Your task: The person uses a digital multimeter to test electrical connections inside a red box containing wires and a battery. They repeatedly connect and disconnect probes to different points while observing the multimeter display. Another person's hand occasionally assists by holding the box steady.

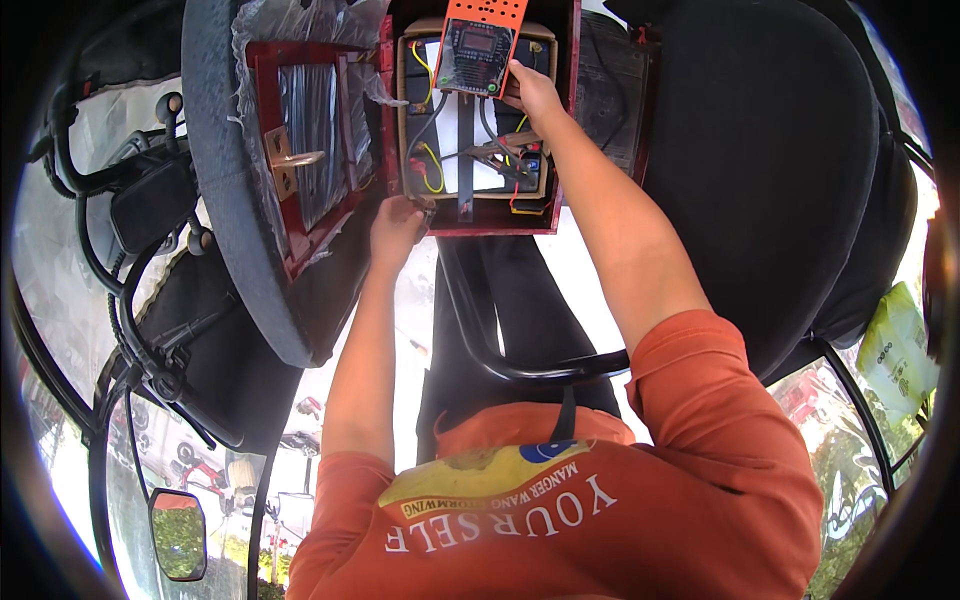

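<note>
My right hand (pixel 533 98) is closed on the right edge of an orange and black box-shaped electrical device (pixel 477 58) with a small display. The device is over the far part of an open red compartment (pixel 500 215). Dark batteries (pixel 424 80) with yellow and black leads sit inside, partly hidden by the device. My left hand (pixel 397 232) is at the compartment's near left corner, fingers pinched at a small dark piece (pixel 428 210) too unclear to name. A dark strap (pixel 465 160) runs down the middle over a white sheet, and a wire bundle (pixel 505 152) lies to its right.
A tilted-up seat (pixel 230 200) with a red frame and torn plastic film stands at left, beside handlebars (pixel 100 240). A black seat (pixel 770 170) fills the right. A curved black tube (pixel 490 360) crosses below the compartment. A mirror (pixel 178 535) is at lower left.
</note>
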Motion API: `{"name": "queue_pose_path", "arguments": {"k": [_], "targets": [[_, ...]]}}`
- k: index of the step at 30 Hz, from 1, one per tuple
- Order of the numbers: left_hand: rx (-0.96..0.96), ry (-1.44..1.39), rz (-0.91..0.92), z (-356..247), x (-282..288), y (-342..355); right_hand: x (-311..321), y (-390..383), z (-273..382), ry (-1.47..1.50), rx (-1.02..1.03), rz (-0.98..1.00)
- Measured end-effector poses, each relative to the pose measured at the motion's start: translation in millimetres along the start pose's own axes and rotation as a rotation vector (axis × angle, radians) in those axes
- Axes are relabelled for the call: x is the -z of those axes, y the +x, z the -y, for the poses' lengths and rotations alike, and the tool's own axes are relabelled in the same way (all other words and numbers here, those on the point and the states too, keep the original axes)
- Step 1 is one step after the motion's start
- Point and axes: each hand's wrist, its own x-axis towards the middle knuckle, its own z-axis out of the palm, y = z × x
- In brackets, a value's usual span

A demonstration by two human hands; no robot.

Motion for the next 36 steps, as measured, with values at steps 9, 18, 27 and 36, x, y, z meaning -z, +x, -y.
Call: {"name": "queue_pose_path", "arguments": {"k": [9,18,27,36], "targets": [[-0.233,0.667,0.024,32,-1,-18,9,-8,-16,-0.405,0.14,-0.136],[-0.32,0.465,-0.086,20,-9,-31,22,-46,-15,-1.251,0.21,-0.089],[-0.077,-0.47,-0.155,2,-21,-38,28,-67,-23,-1.633,0.488,0.081],[0.02,-0.465,-0.043,-32,-23,-49,12,-89,-10,-1.748,0.33,0.279]]}}
